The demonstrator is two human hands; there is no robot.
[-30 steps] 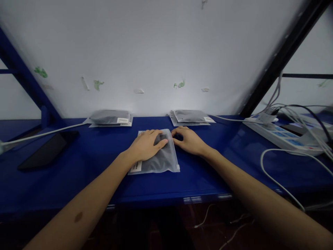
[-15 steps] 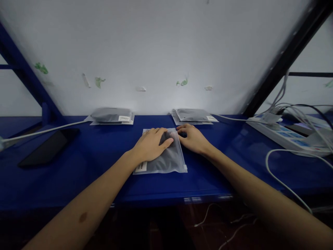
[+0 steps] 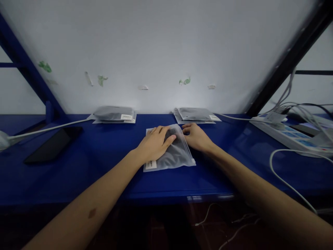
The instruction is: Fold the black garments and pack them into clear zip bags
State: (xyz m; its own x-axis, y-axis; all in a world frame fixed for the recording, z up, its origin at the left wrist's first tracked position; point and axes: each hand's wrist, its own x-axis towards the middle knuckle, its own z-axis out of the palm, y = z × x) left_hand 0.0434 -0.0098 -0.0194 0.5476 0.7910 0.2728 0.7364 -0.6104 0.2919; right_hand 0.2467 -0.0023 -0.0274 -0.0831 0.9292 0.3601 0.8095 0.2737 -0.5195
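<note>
A frosted zip bag (image 3: 175, 156) lies on the blue table, slightly turned, with something dark showing through it. Its zip edge runs down the right side to a white slider at the near corner, and a white label sits at the near left. My left hand (image 3: 153, 144) rests flat across the bag's left part, fingers spread and thumb reaching to the right. At the far end of the zip edge, my right hand (image 3: 197, 136) has its fingers curled, thumb and fingertips closed at the bag's edge. The exact contact of those fingertips is hard to make out.
Two stacks of similar bags stand by the wall, a left stack (image 3: 114, 114) and a right stack (image 3: 195, 115). A black phone (image 3: 53, 144) lies at the left beside a white cable (image 3: 49, 129). On the right is a power strip (image 3: 286, 133) with tangled cables.
The bag has shifted slightly to the right and turned a little, with both hands moving along. A dark spot between my right thumb and fingers no longer shows. The camera view has moved slightly.
</note>
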